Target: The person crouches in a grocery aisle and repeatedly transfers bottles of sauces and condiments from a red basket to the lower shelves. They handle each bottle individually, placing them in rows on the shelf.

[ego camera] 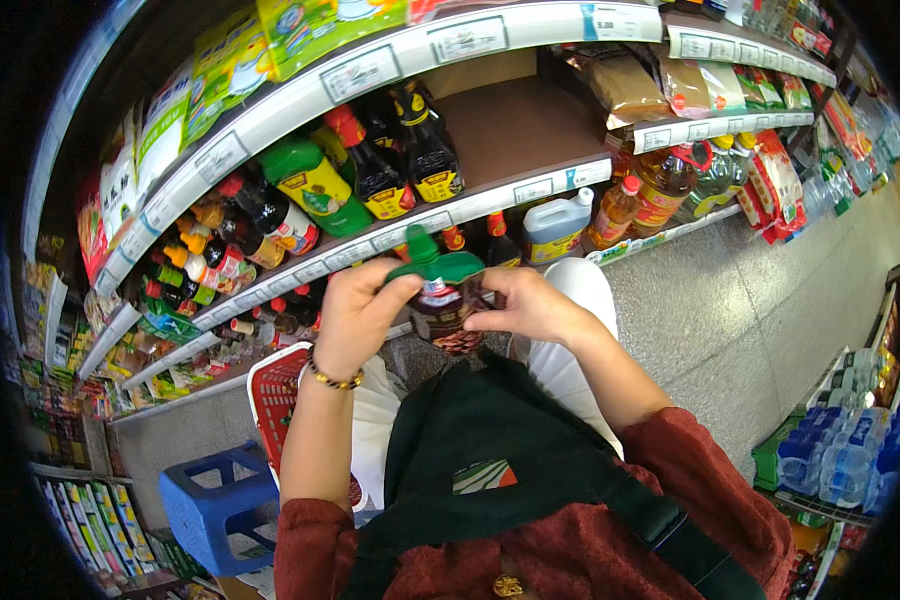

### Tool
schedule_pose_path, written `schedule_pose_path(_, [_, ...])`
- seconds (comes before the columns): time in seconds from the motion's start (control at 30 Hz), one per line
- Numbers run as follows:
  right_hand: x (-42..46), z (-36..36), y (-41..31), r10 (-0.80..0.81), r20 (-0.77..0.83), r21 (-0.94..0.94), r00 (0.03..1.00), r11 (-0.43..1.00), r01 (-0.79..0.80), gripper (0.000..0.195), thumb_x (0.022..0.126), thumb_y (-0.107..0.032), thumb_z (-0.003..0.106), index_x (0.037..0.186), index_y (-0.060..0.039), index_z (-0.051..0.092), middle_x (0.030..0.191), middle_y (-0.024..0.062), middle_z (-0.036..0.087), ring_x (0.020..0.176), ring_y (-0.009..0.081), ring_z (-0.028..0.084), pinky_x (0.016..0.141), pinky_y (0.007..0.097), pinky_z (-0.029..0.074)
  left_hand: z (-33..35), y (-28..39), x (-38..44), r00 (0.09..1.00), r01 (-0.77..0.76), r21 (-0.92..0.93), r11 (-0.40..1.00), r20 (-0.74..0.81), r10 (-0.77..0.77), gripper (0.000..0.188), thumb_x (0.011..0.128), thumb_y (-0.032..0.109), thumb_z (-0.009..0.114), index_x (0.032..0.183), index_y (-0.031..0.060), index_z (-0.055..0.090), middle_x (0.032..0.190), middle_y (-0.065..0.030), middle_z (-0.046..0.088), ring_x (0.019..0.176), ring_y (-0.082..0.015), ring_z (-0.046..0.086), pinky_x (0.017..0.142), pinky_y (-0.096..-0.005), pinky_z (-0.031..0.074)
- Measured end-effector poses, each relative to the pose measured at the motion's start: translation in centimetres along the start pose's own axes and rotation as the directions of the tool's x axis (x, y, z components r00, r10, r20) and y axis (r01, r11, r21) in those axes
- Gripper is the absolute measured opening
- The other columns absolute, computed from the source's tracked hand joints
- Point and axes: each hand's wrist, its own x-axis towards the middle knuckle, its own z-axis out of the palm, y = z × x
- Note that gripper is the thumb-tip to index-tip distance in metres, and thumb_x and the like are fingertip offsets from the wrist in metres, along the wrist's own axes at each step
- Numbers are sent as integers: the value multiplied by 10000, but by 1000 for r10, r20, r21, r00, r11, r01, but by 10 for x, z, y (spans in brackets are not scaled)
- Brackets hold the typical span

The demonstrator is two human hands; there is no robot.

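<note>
In front of my knees I hold a dark sauce bottle [441, 315] and a green plastic cap piece or band [457, 265] at its top; how the two are joined cannot be told. My left hand [367, 311] pinches the green plastic from the left, thumb near the neck. My right hand [525, 304] grips the right side, its fingers partly hidden behind the bottle. Just beyond them, the shelf carries a green-capped jug [316, 186] lying tilted in view and dark soy sauce bottles [431, 150]. A white-handled jug [557, 225] stands on the lower shelf.
A red plastic basket [274, 397] is beside my left leg, with a blue plastic stool [210, 502] behind it. Bagged goods [225, 75] fill the upper shelf. Oil bottles [656, 187] stand to the right. Packs of bottled water [832, 454] lie at the far right.
</note>
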Motion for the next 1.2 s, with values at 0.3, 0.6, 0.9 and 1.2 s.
schedule_pose_path(0.3, [11,-70,13,305,-206,400,930,893,-205,179,799,-149,616,928,-28,584,686,23,588,450,70,501,402,200,401,51,19,106,944,-281,266,922,249,216,172,805,146,576,788,-23,596,651,7,544,623,-46,471,561,-204,391])
schedule_pose_path(0.6, [83,-134,50,138,-436,201,889,978,-53,172,826,-144,578,934,-12,602,708,54,623,600,89,589,510,199,457,54,-2,167,936,-350,13,937,45,349,329,817,7,506,1144,-17,485,1074,-92,548,965,-130,528,819,-245,420])
schedule_pose_path(0.9, [140,-128,85,222,-328,458,918,888,-51,241,845,-210,557,939,11,560,831,96,610,614,155,617,552,232,507,35,-34,160,991,-129,44,991,35,128,417,803,-31,471,1217,-22,422,1192,-127,492,1036,-178,516,845,-271,428])
schedule_pose_path(1.2, [155,-128,72,336,-221,470,916,859,-202,263,855,-235,540,966,3,545,856,97,614,600,155,616,532,224,502,52,-105,147,997,-33,154,988,80,20,420,818,-11,478,1232,-2,410,1190,-116,504,1013,-175,536,830,-262,435])
